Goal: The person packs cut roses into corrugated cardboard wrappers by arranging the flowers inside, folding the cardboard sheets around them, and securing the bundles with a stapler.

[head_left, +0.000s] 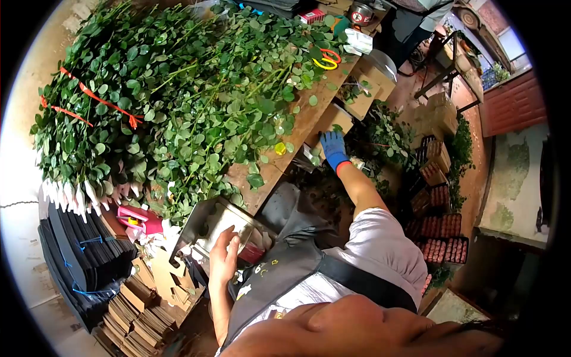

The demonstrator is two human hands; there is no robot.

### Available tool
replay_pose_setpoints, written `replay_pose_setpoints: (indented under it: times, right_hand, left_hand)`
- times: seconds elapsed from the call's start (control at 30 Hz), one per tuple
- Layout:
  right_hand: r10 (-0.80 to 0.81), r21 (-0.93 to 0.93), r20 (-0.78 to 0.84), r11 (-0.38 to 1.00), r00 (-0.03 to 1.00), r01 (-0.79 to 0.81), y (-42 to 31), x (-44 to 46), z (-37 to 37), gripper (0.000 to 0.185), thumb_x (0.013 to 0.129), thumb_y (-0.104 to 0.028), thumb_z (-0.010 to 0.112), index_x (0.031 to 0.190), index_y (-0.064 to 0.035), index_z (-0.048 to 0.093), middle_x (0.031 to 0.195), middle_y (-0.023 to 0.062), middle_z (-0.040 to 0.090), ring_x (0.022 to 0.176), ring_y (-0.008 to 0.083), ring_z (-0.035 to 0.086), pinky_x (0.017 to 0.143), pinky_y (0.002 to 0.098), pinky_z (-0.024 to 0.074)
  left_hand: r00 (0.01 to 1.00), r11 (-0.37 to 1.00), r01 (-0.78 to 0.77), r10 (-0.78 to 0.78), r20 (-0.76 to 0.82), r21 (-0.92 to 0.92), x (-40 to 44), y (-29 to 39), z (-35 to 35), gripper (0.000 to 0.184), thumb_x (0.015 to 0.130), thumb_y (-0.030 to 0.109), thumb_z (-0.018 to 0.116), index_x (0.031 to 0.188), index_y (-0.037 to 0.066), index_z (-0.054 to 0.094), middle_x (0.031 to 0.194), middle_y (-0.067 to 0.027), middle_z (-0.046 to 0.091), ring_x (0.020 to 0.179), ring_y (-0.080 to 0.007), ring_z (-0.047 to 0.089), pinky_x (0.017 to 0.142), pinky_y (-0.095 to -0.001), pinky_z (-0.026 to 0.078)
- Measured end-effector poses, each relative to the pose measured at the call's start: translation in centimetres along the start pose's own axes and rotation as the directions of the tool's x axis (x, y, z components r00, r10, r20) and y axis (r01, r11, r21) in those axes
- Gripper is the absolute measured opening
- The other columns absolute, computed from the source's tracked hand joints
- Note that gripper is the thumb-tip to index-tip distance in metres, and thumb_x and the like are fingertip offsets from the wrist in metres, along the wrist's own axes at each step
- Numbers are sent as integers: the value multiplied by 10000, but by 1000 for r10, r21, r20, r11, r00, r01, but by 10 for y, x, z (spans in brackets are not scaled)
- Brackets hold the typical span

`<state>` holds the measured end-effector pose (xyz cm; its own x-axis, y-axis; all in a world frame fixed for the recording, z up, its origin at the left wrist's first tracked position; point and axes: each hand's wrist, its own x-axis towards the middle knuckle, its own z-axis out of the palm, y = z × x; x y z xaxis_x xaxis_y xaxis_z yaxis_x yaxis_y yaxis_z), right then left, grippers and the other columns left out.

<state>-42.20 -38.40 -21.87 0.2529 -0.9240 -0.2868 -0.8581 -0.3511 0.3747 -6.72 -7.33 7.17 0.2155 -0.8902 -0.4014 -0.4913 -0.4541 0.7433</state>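
My left hand (223, 253) is bare and empty, fingers stretched out, beside a metal-framed tray (223, 217) at the table's near edge. My right hand (333, 147) wears a blue glove with a red cuff; its fingers are spread at the edge of a cardboard box (334, 122) beside the table, and nothing shows in them. Leafy green stems (196, 113) cover much of the wooden table (262, 184). On the left, red ties (101, 100) cross a bundle whose stems end in pale wrapped tips (77, 195). Scissors with yellow and orange handles (327, 59) lie near the far right edge.
Black sheets (83, 253) and flat cardboard pieces (134, 315) are stacked lower left, near a pink object (140, 220). Cut leaves (386, 134) litter the floor at right, beside trays of reddish bundles (443, 250). Part of another person (437, 18) shows at top right.
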Motion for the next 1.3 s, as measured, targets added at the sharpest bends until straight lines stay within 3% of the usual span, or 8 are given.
replay_pose_setpoints:
  times: [0.23,0.43,0.57,0.7,0.8,0.83,0.9,1.3]
  right_hand:
    - [-208,-23,377,972,903,233,55,-57,-9,273,954,-177,553,1155,-109,725,1082,87,750,952,299,710,793,519,522]
    - [-635,719,275,634,722,284,107,-144,-147,530,868,-510,702,894,18,735,794,194,709,740,301,692,719,443,529]
    - [-354,982,40,-156,935,-102,106,-185,-197,424,979,-394,648,1048,18,720,906,126,727,778,151,685,741,326,543]
    - [-374,558,-63,-782,925,-278,97,-203,-231,375,1019,-274,622,1255,16,650,1156,110,709,945,170,694,847,337,564]
    - [-514,930,-368,-226,775,291,98,-253,-305,522,938,-290,724,1372,-39,579,1199,118,708,1088,286,692,969,394,532]
    - [-525,605,-608,179,596,776,97,-258,-335,672,865,-300,775,1443,-73,518,1306,141,657,1163,352,653,1005,427,509]
    - [-460,278,-729,477,507,834,81,-261,-384,721,813,-294,788,1452,-94,519,1396,151,587,1259,375,580,1041,448,477]
    - [-772,-275,-484,582,412,766,41,-253,-525,546,822,-240,738,1340,-162,586,1197,72,644,1087,284,603,968,425,470]
  left_hand:
    - [976,944,-208,217,-7,255,9,11,-2,431,971,270,647,1334,43,596,1208,-207,673,1158,-376,627,1002,-437,481]
    - [815,740,-564,572,98,366,39,69,23,513,847,230,787,1277,8,618,1212,-212,651,1098,-395,630,951,-453,511]
    - [621,603,-781,715,321,165,60,108,66,1164,668,333,911,1551,-41,252,1551,-287,376,1461,-431,348,1224,-490,273]
    - [597,600,-800,798,86,-14,73,115,93,689,832,101,749,1461,20,479,1384,-216,596,1288,-367,583,1065,-442,480]
    - [632,619,-772,771,-72,-146,74,119,85,512,785,-83,585,1275,50,647,1127,-192,714,1040,-382,699,879,-417,570]
    - [576,563,-815,813,-84,-135,74,118,82,518,772,-99,570,1259,54,655,1118,-195,711,1022,-391,696,863,-418,571]
    - [570,564,-822,818,-81,-83,68,116,75,394,818,9,705,1203,92,692,995,-183,717,894,-387,703,743,-408,576]
    - [434,478,-878,764,-477,-33,25,110,-18,271,844,29,719,1111,74,718,997,-123,757,874,-296,748,750,-352,591]
